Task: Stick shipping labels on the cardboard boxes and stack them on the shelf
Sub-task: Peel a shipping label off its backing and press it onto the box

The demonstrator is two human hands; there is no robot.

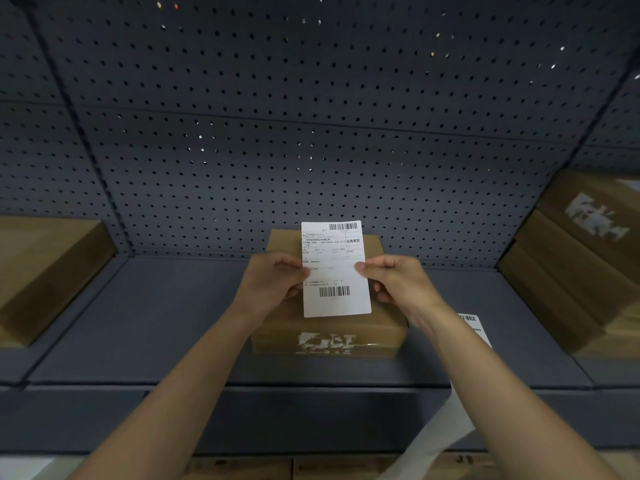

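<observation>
Two hands hold the white rectangular shipping label [336, 271]: our left hand [273, 282] pinches its left edge, our right hand [394, 278] its right. The long axis is upright. The brown cardboard box [329, 329] sits just behind and below it on the dark grey metal shelf [138, 323]. The box top is mostly hidden, and we cannot tell whether the backing is off.
</observation>
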